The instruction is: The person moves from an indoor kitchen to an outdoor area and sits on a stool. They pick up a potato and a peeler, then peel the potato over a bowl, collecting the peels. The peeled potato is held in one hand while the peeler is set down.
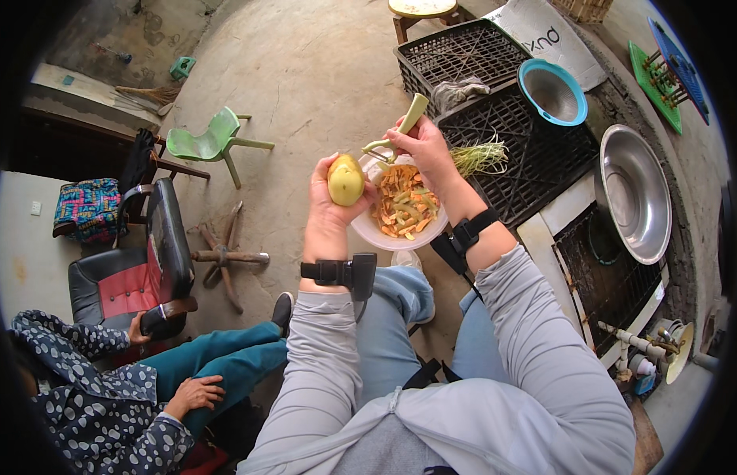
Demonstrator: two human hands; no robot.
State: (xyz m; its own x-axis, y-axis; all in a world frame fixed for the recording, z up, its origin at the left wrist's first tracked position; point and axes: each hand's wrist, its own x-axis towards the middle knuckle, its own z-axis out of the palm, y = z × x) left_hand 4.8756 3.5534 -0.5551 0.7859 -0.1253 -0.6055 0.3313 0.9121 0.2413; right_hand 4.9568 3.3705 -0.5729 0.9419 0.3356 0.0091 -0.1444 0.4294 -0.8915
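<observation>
My left hand (pixel 336 199) holds a partly peeled potato (pixel 346 183); its lower part is pale and smooth, and brownish skin shows at the upper end. In my right hand (pixel 421 142) is a light green peeler (pixel 413 114), its handle pointing up and its blade end towards the potato without touching it. Beneath both hands stands a pale plastic bowl (pixel 387 242) with orange and yellowish-green peelings (pixel 407 205) in it. A strap with a dark device is on each wrist.
Right: black plastic crates (pixel 463 50), green stalks (pixel 480 155), a crumpled cloth (pixel 459 92), a blue-rimmed colander (pixel 552 92), a metal basin (pixel 635 193) beside a grate. Left: a green chair (pixel 208 139) and a seated person (pixel 107 386), a hand on their knee. A stool (pixel 423 7) stands beyond.
</observation>
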